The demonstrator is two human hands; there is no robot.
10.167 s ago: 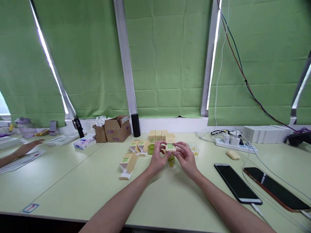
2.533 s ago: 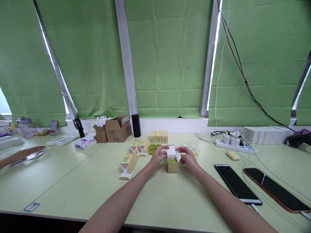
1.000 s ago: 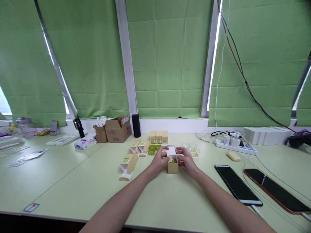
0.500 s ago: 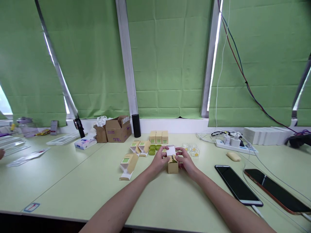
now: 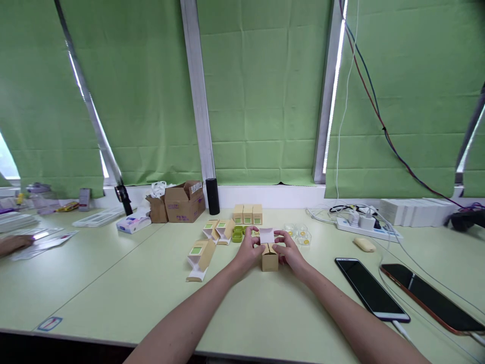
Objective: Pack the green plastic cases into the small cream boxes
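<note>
A small kraft cardboard box (image 5: 270, 262) stands upright on the table between my hands, its white-lined lid flap (image 5: 267, 235) raised at the back. My left hand (image 5: 248, 251) grips its left side, thumb on a folded-in side flap. On the other side my right hand (image 5: 289, 251) holds the box the same way. The side flaps nearly meet, so the inside is hidden. Beyond my left hand sit green containers (image 5: 238, 233), partly covered by my fingers. Round clear containers (image 5: 302, 235) with yellow spots lie past my right hand.
Three closed kraft boxes (image 5: 247, 214) stand at the back; several open ones (image 5: 201, 257) lie to the left. Two phones (image 5: 371, 288) and a power strip (image 5: 369, 230) with cables are on the right. Another person's hand (image 5: 15, 244) is at far left by flat clear packets (image 5: 43, 247).
The side flaps of the small box have folded inward, covering the green inside it. At far left, the other person's hand has reached further in over the packets.
</note>
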